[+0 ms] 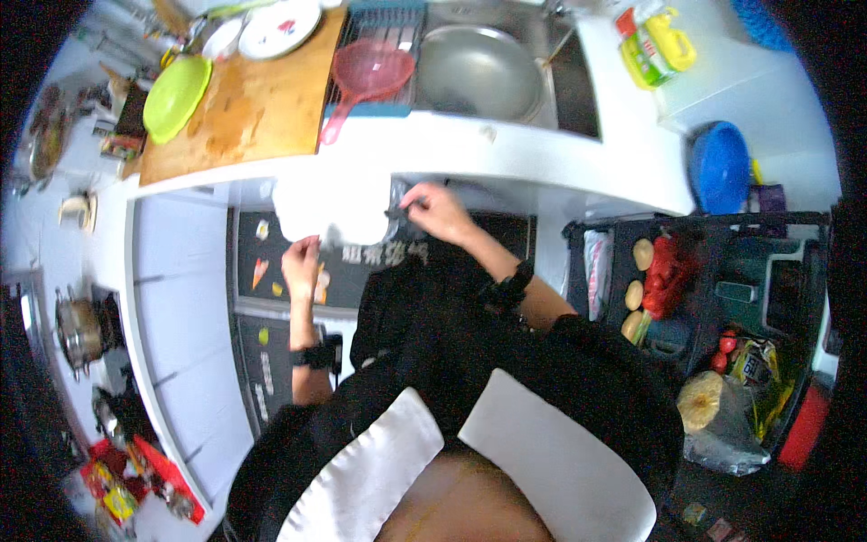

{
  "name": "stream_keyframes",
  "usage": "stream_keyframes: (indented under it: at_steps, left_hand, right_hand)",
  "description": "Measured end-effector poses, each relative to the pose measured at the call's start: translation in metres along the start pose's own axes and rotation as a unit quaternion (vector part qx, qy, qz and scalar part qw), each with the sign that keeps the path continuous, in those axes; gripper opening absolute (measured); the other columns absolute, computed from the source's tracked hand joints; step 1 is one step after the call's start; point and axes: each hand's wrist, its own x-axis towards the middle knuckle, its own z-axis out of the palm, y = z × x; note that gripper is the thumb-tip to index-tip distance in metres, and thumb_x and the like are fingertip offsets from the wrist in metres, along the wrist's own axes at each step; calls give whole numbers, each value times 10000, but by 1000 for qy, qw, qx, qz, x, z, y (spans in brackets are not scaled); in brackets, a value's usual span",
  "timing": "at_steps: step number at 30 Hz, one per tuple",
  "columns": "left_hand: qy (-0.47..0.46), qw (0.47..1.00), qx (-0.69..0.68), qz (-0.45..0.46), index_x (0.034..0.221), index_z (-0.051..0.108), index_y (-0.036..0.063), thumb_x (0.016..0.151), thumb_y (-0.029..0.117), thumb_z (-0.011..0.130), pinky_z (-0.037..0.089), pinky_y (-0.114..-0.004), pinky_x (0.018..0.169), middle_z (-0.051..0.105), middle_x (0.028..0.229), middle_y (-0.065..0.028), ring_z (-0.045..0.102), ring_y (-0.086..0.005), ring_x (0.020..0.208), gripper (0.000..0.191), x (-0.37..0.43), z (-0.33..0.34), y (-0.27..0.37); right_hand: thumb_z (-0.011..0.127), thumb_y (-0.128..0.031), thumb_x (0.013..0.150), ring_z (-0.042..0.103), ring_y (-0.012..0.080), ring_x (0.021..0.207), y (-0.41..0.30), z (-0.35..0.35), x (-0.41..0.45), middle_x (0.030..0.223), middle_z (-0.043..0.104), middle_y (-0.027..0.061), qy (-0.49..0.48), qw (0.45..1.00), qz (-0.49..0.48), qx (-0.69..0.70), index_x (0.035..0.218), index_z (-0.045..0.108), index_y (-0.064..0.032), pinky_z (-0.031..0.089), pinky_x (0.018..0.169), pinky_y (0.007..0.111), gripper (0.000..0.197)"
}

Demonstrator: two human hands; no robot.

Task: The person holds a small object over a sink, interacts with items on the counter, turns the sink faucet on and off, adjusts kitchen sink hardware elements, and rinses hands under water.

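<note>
A bright white sheet-like thing (pixel 332 203), washed out by glare, hangs at the counter's front edge; whether it is cloth or plastic I cannot tell. My left hand (pixel 301 267) pinches at its lower left edge with thumb and fingertips. On the other side, my right hand (pixel 439 213) has its fingers curled around a small dark thing (pixel 399 210), too blurred to name. Something translucent shows between that dark thing and the white sheet. Both hands are in front of the counter, over a dark floor mat (pixel 271 271).
A red plastic strainer (pixel 372 68) lies on a drying rack beside a large metal basin (pixel 481 74) in the sink. Leftward are a wooden board (pixel 230 115), a green plastic basin (pixel 177 98) and plates (pixel 279 30). A blue basin (pixel 721 166) and a cart with vegetables (pixel 664 278) stand right.
</note>
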Motion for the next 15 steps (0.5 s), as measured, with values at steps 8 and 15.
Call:
stream_keyframes:
  at_steps: [8, 15]
  left_hand:
    - [4, 994, -108, -20, 897, 587, -37, 836, 151, 502, 440, -235, 668, 609, 784, -91, 564, -134, 720, 215, 10, -1, 26]
    - [29, 984, -168, -45, 902, 587, -26, 833, 87, 496, 446, -232, 640, 595, 769, -62, 552, -110, 711, 160, 31, 23, 77]
  right_hand:
    - [511, 0, 743, 545, 82, 669, -47, -98, 70, 773, 582, 51, 43, 996, -50, 58, 887, 560, -13, 443, 580, 207, 153]
    - [514, 16, 724, 487, 69, 732, -80, -260, 114, 792, 562, 5, 222, 975, -15, 1, 884, 596, -23, 387, 674, 193, 184]
